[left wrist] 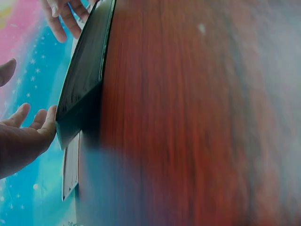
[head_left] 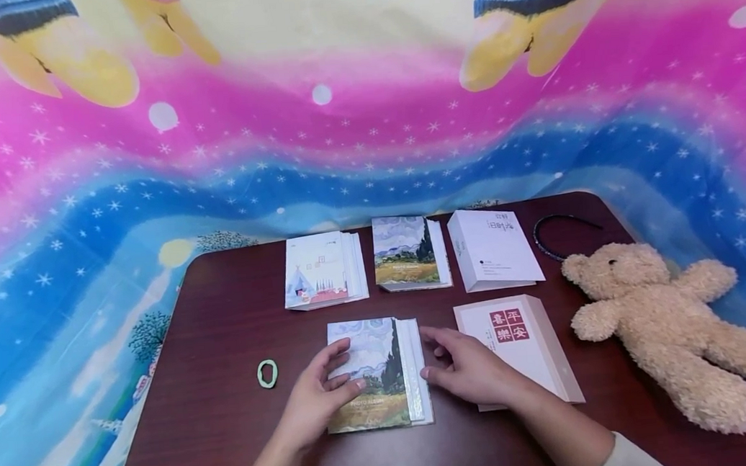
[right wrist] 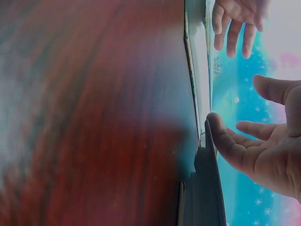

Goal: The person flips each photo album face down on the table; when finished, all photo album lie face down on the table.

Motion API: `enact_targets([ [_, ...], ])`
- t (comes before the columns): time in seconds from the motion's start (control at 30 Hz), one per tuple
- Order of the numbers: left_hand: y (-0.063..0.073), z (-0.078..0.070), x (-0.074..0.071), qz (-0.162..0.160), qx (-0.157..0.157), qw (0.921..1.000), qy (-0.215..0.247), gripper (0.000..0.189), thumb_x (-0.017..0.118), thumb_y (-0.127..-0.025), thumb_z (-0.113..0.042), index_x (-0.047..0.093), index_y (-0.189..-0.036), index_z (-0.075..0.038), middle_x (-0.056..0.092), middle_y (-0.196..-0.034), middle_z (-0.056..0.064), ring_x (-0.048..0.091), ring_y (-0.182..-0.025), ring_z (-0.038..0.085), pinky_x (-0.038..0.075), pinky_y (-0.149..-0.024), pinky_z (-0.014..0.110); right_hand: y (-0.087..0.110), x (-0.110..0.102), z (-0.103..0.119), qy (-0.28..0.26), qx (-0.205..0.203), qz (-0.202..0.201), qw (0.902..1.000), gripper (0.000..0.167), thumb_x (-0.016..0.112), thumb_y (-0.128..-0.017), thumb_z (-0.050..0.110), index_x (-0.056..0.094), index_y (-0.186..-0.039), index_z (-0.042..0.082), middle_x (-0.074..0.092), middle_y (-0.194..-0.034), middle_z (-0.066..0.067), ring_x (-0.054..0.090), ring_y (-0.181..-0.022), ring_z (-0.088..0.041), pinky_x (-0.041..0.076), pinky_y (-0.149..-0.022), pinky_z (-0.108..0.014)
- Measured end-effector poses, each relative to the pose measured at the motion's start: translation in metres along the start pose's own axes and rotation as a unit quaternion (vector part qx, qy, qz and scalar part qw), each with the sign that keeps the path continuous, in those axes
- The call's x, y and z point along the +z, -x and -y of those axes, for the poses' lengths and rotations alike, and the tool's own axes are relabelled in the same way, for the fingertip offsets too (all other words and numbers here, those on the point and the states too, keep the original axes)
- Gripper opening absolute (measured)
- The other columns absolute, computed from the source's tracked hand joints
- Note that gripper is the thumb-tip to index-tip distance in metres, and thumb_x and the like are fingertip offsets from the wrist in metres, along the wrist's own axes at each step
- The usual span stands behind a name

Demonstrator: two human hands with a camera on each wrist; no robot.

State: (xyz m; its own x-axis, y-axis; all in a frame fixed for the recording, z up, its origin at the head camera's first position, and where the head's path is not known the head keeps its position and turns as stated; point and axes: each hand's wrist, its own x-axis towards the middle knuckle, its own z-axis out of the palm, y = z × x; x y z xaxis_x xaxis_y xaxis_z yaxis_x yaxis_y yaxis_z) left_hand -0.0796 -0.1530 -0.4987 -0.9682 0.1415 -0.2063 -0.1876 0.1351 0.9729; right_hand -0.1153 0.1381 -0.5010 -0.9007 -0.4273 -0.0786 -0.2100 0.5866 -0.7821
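Note:
A photo album (head_left: pixel 370 377) with a painted landscape cover lies at the front middle of the table, its page edges showing on the right. My left hand (head_left: pixel 322 392) is at its left side, thumb over the cover and fingers spread. In the left wrist view, the fingertips of that hand (left wrist: pixel 33 134) meet the album's edge (left wrist: pixel 77 103). My right hand (head_left: pixel 463 364) is beside the album's right edge, fingers loosely bent and nothing gripped. Part of its forearm covers a corner of the album with red square characters (head_left: pixel 509 328).
Along the back stand a white album with a tent picture (head_left: pixel 314 273), another landscape album (head_left: pixel 403 252) and a plain white album (head_left: pixel 494 250). A dark headband (head_left: pixel 537 239) and a teddy bear (head_left: pixel 659 328) lie right. A green hair tie (head_left: pixel 267 375) lies left.

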Motion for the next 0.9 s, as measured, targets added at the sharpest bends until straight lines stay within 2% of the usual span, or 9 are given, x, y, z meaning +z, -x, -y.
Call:
enact_targets([
  [0.2, 0.004, 0.001, -0.011, -0.022, -0.005, 0.9997, -0.008, 0.073, 0.085, -0.086, -0.014, 0.052, -0.151, -0.01, 0.054, -0.149, 0.021, 0.06, -0.125, 0.041, 0.052, -0.103, 0.048, 0.0, 0.004, 0.001, 0.008, 0.003, 0.013, 0.9999, 0.07, 0.079, -0.091, 0.023, 0.05, -0.152, 0.005, 0.062, -0.135, -0.012, 0.062, -0.111, -0.022, 0.056, -0.089, -0.038],
  [0.43, 0.006, 0.004, -0.024, -0.044, 0.001, 0.999, -0.011, 0.073, 0.084, -0.087, -0.01, 0.05, -0.151, -0.008, 0.051, -0.152, 0.021, 0.053, -0.135, 0.04, 0.049, -0.107, 0.05, -0.001, 0.006, 0.004, 0.019, 0.001, 0.034, 0.9993, 0.074, 0.078, -0.092, 0.03, 0.047, -0.154, 0.003, 0.058, -0.139, -0.015, 0.063, -0.112, -0.023, 0.054, -0.09, -0.037],
  [0.53, 0.006, 0.007, -0.028, -0.051, -0.003, 0.9986, -0.012, 0.073, 0.085, -0.086, -0.01, 0.051, -0.151, -0.008, 0.052, -0.151, 0.02, 0.05, -0.139, 0.038, 0.05, -0.105, 0.046, -0.002, 0.006, 0.005, 0.025, 0.001, 0.045, 0.9987, 0.075, 0.078, -0.092, 0.032, 0.047, -0.154, 0.003, 0.062, -0.133, -0.013, 0.063, -0.112, -0.022, 0.053, -0.093, -0.04],
  [0.7, 0.006, 0.012, -0.031, -0.049, -0.023, 0.9983, -0.023, 0.074, 0.085, -0.087, -0.012, 0.05, -0.152, -0.011, 0.052, -0.152, 0.015, 0.048, -0.141, 0.035, 0.05, -0.098, 0.037, -0.004, 0.006, 0.005, 0.021, 0.006, 0.063, 0.9978, 0.074, 0.078, -0.093, 0.034, 0.048, -0.153, 0.003, 0.066, -0.118, -0.009, 0.063, -0.107, -0.02, 0.05, -0.093, -0.045],
  [0.9, 0.006, 0.018, -0.03, -0.033, -0.035, 0.9987, -0.015, 0.077, 0.085, -0.087, -0.012, 0.046, -0.154, -0.011, 0.047, -0.156, 0.015, 0.049, -0.138, 0.039, 0.053, -0.096, 0.039, -0.007, 0.007, 0.005, 0.011, 0.016, 0.076, 0.9969, 0.076, 0.078, -0.092, 0.036, 0.048, -0.154, 0.004, 0.066, -0.114, -0.008, 0.062, -0.105, -0.02, 0.05, -0.092, -0.045],
])
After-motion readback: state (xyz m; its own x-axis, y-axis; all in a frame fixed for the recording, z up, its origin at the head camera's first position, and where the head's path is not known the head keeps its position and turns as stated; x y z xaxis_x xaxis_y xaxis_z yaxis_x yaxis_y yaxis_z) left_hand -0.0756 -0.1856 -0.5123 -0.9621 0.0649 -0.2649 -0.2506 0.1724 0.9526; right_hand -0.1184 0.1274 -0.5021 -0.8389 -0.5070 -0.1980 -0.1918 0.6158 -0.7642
